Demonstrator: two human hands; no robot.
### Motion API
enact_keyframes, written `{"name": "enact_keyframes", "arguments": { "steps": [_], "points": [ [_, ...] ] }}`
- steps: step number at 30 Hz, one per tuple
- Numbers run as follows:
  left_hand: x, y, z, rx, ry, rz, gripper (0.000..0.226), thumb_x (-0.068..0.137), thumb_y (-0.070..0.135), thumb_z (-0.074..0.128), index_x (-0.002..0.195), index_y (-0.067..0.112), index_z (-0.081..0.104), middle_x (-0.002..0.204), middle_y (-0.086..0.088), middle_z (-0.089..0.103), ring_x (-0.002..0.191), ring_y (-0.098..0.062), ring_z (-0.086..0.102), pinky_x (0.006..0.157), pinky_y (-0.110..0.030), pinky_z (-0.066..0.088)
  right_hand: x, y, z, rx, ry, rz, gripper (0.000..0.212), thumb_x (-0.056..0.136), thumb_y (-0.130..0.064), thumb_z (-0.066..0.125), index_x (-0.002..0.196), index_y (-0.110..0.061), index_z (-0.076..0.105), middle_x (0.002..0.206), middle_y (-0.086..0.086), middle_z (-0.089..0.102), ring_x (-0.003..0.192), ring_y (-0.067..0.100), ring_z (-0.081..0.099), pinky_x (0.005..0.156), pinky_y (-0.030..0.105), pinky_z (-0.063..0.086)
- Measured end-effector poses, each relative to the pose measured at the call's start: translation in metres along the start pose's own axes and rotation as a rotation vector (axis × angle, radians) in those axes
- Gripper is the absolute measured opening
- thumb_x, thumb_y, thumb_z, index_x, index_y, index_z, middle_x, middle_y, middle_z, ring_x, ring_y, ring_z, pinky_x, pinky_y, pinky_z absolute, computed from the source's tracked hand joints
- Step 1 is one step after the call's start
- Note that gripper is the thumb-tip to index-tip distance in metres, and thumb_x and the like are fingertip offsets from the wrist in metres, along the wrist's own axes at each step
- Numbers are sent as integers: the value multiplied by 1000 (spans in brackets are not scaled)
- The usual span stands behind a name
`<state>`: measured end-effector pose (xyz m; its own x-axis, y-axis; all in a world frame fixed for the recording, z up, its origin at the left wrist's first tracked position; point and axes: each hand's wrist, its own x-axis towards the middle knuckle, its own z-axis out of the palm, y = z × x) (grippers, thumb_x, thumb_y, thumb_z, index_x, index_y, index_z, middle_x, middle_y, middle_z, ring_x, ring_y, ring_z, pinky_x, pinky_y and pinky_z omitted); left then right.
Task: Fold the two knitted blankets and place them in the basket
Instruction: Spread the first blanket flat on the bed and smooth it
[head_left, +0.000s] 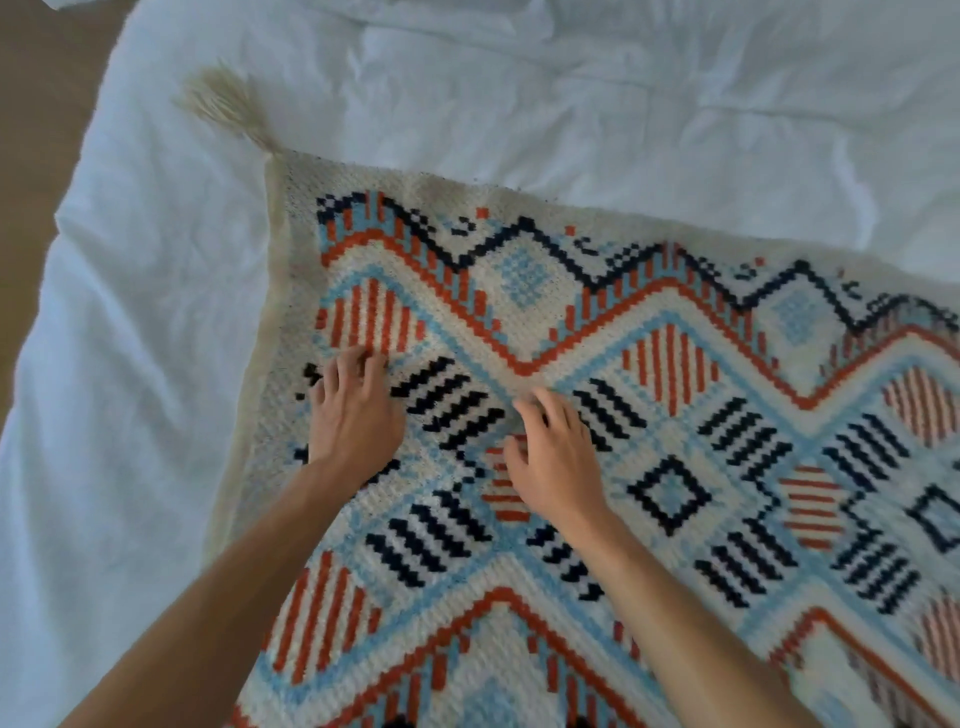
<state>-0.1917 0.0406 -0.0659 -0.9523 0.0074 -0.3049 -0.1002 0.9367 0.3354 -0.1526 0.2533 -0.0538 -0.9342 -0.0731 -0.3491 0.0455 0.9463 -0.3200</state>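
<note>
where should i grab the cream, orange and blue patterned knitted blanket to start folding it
Probably the far-left corner of the cream, orange and blue knitted blanket, by the cream tassel. Come from the left side with the left hand: that corner lies flat and uncovered on the white bedsheet, so its edge is free to pinch and lift.

Knitted blanket (571, 291) of thick matt yarn, coarse and nubbly, each stitch a small raised block; slightly fuzzy, no sheen. Flatter, finer-knit cream border (280, 291) along its edge. Corner tassel (223, 104) of loose, pale straw-coloured threads, dry-looking and frayed. Underneath, white bed sheet (467, 78) of soft, smooth cloth, matt, rumpled into shallow creases. At far left, brown floor (36, 130), flat and matt, too blurred for a material.
</note>
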Motion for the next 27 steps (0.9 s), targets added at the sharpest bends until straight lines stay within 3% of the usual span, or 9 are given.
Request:
{"name": "enact_keyframes", "arguments": {
  "steps": [8,15,21,27],
  "points": [
    [-101,38,36,37,-126,2,47,88,20,52,134,12,41,144,-13,26,133,-35,24,104,-53,30,-159,105,4,2,-91,254,43,96,-32,43,136,-18,44,154,3,23,141,21,21,112,39,28],
    [-173,130,78,120,-231,31,50,89,15,48,136,7,35,149,-16,19,137,-37,18,106,-52,30,-256,190,2,63,-128,382,42,96,-28,44,136,-14,44,152,8,25,140,25,22,111,40,30],
    [-252,253,145,106,-333,220,45,88,14,47,132,8,40,142,-12,27,134,-33,26,106,-47,33,-324,281,-16,201,92,374,33,91,-13,51,123,-9,56,132,9,50,126,25,42,106,40,38],
    [-312,392,214,130,-392,339,48,88,16,45,136,14,39,145,-9,24,135,-30,22,105,-45,31,-386,412,-42,240,238,530,35,89,-8,52,125,-4,52,127,13,53,120,29,45,101,39,40]
  ]
}}
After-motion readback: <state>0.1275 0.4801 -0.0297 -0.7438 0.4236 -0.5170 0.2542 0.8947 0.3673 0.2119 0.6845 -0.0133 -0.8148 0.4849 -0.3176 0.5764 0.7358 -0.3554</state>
